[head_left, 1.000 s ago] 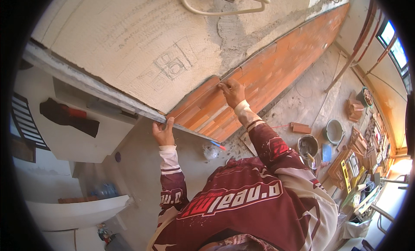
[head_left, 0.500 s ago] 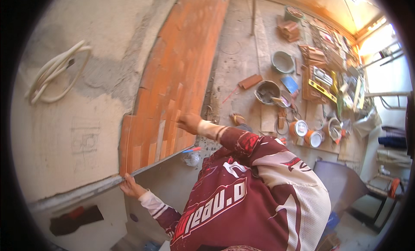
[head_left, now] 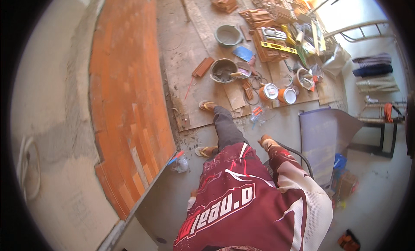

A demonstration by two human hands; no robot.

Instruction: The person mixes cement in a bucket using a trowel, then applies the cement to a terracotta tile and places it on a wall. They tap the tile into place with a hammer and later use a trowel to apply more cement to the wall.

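Observation:
My right hand [head_left: 264, 139] hangs out in front of my right side, away from the tiles; its fingers are too small and blurred to read. A black hose [head_left: 298, 154] curves close by its wrist, and whether the hand touches it cannot be made out. Only a bit of my left hand [head_left: 193, 193] shows at the left edge of my maroon shirt, its fingers hidden. On the left runs a long strip of orange brick tiles [head_left: 125, 82], with several narrow pieces and one paler one near its lower end. A clear plastic bag [head_left: 181, 164] lies beside that end.
Beyond my sandalled feet stand a mortar bucket [head_left: 224, 71], a grey-green tub [head_left: 228, 36] and two orange-sided cans [head_left: 287, 95]. A yellow spirit level [head_left: 279, 47] lies on stacked bricks. A purple-grey sheet [head_left: 322, 130] is at right, a coiled pale hose [head_left: 28, 169] far left.
Both hands have left the tile strip: the right swung to my right side, the left drew back against my body. My view has turned rightward, bringing my feet into sight.

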